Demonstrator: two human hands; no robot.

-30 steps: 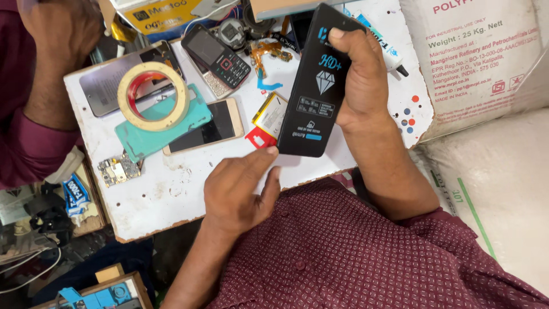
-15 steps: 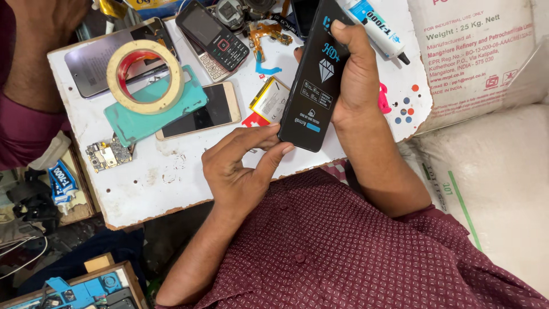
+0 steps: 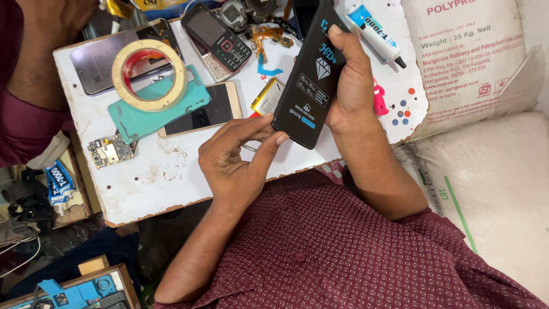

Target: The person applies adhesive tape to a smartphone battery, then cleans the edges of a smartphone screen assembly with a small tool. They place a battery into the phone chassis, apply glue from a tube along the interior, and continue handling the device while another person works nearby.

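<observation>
My right hand [image 3: 355, 94] grips a long black flat packet [image 3: 311, 86] with a diamond picture on it and holds it tilted over the white work board [image 3: 166, 177]. My left hand [image 3: 234, 160] has thumb and forefinger pinched on the packet's lower corner. Just behind the packet, a yellow phone battery [image 3: 266, 98] lies on the board. A gold-edged smartphone [image 3: 206, 111] lies flat to the left of my left hand.
A tape roll [image 3: 150, 74] sits on a teal phone case [image 3: 143, 120]. A keypad phone [image 3: 216, 37], a glue tube [image 3: 377, 34] and a small circuit board [image 3: 110, 150] lie on the board. Another person's arm [image 3: 40, 63] rests top left. White sacks [image 3: 474, 68] stand right.
My left hand has lifted off the board and closed its fingertips on the packet's lower corner. My right hand has kept its hold on the packet.
</observation>
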